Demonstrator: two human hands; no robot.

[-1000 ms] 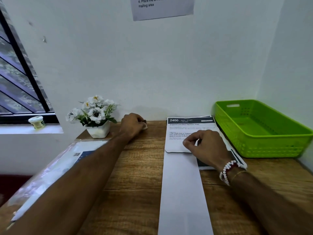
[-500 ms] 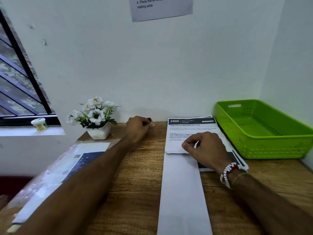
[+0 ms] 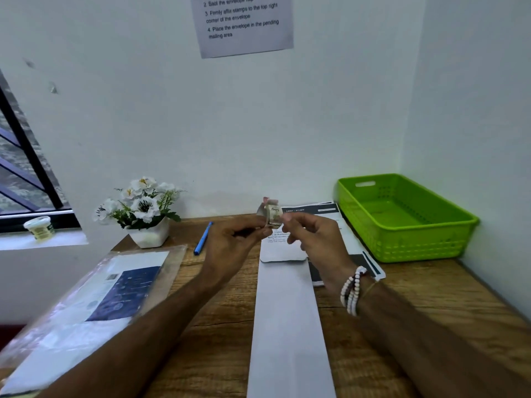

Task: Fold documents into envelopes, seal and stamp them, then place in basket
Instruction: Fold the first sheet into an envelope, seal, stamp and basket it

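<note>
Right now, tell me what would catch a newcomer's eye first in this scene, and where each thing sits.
The bright green basket at the far right of the wooden desk stands out first, and nothing shows inside it. Next, at centre, the left hand and right hand are raised above a long white envelope, pinching a small roll of stamps between them. A pot of white flowers sits at the back left by the wall.

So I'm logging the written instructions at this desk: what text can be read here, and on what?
Grey paper notice on the wall:
"2. Seal the envelope flap"
"3. Firmly affix stamps to the top right corner of the envelope"
"4. Place the envelope in the pending mailing area"
Its top line is cut off.
White printed document with dark header: too blurred to read.
Small roll held between both hands: unreadable.
Small jar on the windowsill: label unreadable.
</note>
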